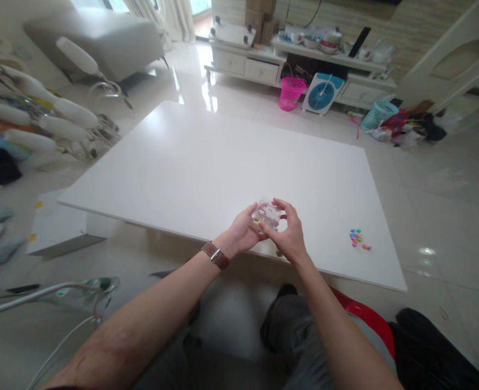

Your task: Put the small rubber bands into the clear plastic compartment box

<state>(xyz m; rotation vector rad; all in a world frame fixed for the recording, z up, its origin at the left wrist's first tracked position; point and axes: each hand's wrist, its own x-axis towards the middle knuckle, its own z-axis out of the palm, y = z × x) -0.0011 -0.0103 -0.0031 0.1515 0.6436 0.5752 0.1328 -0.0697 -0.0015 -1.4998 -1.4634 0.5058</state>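
A small clear plastic container (pixel 268 213) is held between both hands, just above the near edge of the white table (pixel 207 168). My left hand (pixel 241 229) cups it from the left and below, with a brown-strapped watch on that wrist. Around its right side curl the fingers of my right hand (pixel 290 233), the thumb pressing on its near side. Something pale yellow shows at its lower left, too small to make out. Several small colourful pieces (pixel 356 236) lie in a loose cluster on the tabletop, to the right of my hands.
A red stool (pixel 365 314) stands by the near right side. Beyond the table are a pink basket (pixel 291 93), a blue-and-white fan (pixel 322 94) and a low cabinet (pixel 259 70). At left are a white box (pixel 60 225) and white-handled metal equipment (pixel 72 114).
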